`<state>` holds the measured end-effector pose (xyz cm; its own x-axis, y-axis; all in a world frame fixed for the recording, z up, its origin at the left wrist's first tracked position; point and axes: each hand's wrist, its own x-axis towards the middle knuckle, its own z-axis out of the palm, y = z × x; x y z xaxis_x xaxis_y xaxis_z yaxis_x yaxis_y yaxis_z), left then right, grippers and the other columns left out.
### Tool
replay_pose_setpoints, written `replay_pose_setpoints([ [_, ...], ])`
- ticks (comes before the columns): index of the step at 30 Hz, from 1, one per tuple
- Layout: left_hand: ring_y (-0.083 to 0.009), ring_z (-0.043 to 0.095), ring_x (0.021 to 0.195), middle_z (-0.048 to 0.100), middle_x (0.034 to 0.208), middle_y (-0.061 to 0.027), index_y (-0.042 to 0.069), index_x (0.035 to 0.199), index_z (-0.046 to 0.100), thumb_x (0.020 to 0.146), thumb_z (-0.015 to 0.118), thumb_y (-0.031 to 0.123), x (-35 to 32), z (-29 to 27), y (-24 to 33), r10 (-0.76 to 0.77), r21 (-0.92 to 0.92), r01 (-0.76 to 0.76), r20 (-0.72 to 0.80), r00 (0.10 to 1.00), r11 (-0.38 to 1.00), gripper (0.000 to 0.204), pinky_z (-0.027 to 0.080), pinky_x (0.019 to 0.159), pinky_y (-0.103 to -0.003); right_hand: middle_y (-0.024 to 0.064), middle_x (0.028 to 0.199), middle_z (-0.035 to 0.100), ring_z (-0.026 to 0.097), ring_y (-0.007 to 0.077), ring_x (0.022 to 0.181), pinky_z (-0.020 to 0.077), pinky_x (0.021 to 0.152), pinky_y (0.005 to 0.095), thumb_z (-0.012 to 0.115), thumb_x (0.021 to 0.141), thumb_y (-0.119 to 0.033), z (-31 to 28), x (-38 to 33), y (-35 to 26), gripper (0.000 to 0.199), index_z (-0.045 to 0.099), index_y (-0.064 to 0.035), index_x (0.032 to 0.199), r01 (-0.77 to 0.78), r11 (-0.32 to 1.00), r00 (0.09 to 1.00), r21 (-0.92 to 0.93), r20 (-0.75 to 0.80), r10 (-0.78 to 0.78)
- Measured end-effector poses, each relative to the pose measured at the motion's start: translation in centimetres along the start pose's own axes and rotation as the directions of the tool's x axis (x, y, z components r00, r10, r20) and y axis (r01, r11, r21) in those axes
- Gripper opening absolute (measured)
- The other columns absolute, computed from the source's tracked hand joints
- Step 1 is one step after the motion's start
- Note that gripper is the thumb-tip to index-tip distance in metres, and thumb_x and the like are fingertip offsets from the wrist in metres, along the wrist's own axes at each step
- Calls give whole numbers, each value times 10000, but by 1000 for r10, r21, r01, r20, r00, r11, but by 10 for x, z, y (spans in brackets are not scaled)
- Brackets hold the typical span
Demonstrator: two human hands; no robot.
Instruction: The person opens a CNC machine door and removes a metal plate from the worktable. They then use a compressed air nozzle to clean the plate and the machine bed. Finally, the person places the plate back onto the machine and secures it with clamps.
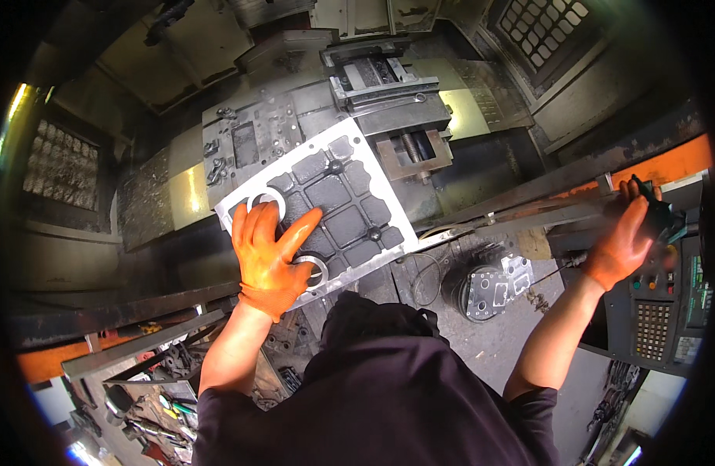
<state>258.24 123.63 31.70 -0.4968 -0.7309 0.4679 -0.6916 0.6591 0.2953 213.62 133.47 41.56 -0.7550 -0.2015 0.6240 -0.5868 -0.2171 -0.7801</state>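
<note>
My left hand (266, 260), in an orange glove, grips a square metal casting (326, 200) between its two round bores. Several fingers bend over the rim of one bore, the thumb lies by the other, and the index finger stretches across the ribs. Bright machined borders frame the casting's dark ribbed pockets. It lies at a slant across the front edge of the machine bed. Far to the right, my right hand (620, 242), also gloved in orange, is closed around a dark green object (659, 221) beside the control panel. That object's kind is too dark to make out.
Behind the casting are a machine vise (408, 116) and a fixture plate (252, 136) with clamps. A control panel (652, 303) stands at the right. A round part with a flat drilled face (485, 293) sits below the machine edge. Tools (159, 419) crowd the lower left.
</note>
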Motion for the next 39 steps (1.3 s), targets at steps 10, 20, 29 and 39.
replay_pose_setpoints([
  [10, -405, 524, 1147, 515, 1201, -196, 210, 1234, 748, 553, 745, 157, 12, 4, -56, 35, -19, -36, -81, 996, 999, 683, 350, 1075, -601, 116, 1452, 605, 648, 214, 1221, 467, 1046, 316, 683, 980, -316, -8, 15, 37, 477, 599, -133, 1412, 215, 405, 969, -889, 144, -199],
  [20, -426, 531, 1189, 530, 1260, -213, 130, 1232, 740, 583, 708, 142, 15, -1, -87, 37, -22, -39, -90, 995, 999, 649, 330, 1119, -604, 91, 1220, 734, 681, 187, 1077, 493, 985, 325, 815, 893, -344, 10, -18, 13, 618, 597, -212, 1456, -69, 690, 995, -720, -96, 0],
  [29, -419, 532, 1126, 531, 1183, -197, 178, 1247, 738, 569, 743, 155, 20, 1, -94, -69, -139, 58, -76, 995, 989, 678, 358, 1054, -612, 109, 1335, 661, 640, 164, 984, 532, 888, 299, 626, 1022, -133, 34, -71, 12, 409, 597, 3, 1407, 128, 933, 990, -337, -10, -139],
  [39, -227, 651, 1085, 705, 1114, -71, 37, 1440, 546, 901, 786, 397, 45, 82, -51, -153, -671, 376, 590, 793, -638, 691, 468, 1081, -451, 207, 1401, 591, 605, 397, 1249, 481, 1061, 474, 779, 833, -149, 167, -187, 26, 687, 542, -82, 1474, 224, 947, 213, 229, 937, -277],
])
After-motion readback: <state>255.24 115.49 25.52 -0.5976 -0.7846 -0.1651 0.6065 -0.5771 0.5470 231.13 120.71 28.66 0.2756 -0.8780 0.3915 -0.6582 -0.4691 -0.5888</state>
